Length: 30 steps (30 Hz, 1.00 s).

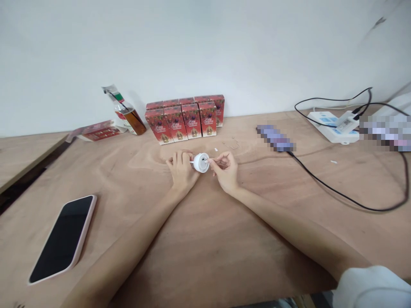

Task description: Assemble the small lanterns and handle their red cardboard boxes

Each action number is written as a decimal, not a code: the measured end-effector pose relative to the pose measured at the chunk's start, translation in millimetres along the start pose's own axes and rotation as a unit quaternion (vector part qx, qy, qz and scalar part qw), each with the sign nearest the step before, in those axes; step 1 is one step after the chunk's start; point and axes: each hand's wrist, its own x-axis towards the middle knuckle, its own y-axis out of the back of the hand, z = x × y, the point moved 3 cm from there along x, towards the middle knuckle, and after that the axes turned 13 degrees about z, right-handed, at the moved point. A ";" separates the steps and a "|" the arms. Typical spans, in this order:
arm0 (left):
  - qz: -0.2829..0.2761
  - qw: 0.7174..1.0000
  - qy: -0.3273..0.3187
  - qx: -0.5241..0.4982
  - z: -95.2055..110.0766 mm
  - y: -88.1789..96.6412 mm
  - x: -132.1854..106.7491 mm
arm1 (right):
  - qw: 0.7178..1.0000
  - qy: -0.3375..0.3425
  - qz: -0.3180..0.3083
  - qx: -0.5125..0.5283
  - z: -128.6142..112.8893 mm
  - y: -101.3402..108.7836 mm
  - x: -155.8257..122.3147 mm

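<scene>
A small white round piece (201,163), like a cup-shaped base, is tipped on its side with its flat end facing right and a dark spot in that face. My left hand (182,171) is closed around its left side, low over the wooden table (199,239). With thumb and forefinger pinched, my right hand (226,171) meets the flat end. Whatever lies between those fingertips is too small to name. Behind both hands stand several red Christmas boxes (188,122) in two rows.
At left lie a phone (61,241), a bottle of brown liquid (130,115) and a flattened red box (99,130). A second phone (275,137) is on a black cable (334,192) running to the right, near a white power strip (334,128). A wall (205,51) closes the back.
</scene>
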 end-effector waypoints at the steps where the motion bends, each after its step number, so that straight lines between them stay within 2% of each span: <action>1: -0.002 1.000 -0.002 0.001 0.2 -0.1 -0.1 | 1.000 0.004 0.001 -0.003 0.4 0.2 -0.3; 7: 0.005 1.000 0.021 -0.004 -1.8 -0.2 0.0 | 0.998 0.034 -0.006 -0.056 3.5 1.1 -2.2; 15: 0.011 0.999 0.027 -0.016 -1.4 0.7 0.8 | 0.986 0.122 0.015 -0.116 0.7 2.5 -2.9; 21: -0.003 1.000 0.023 -0.013 -0.2 0.1 1.0 | 0.981 0.140 -0.004 -0.137 -4.1 2.0 -5.5; 30: 0.007 1.000 -0.013 0.007 -3.6 -2.2 -0.6 | 0.974 0.145 -0.027 -0.173 -6.4 1.5 -4.2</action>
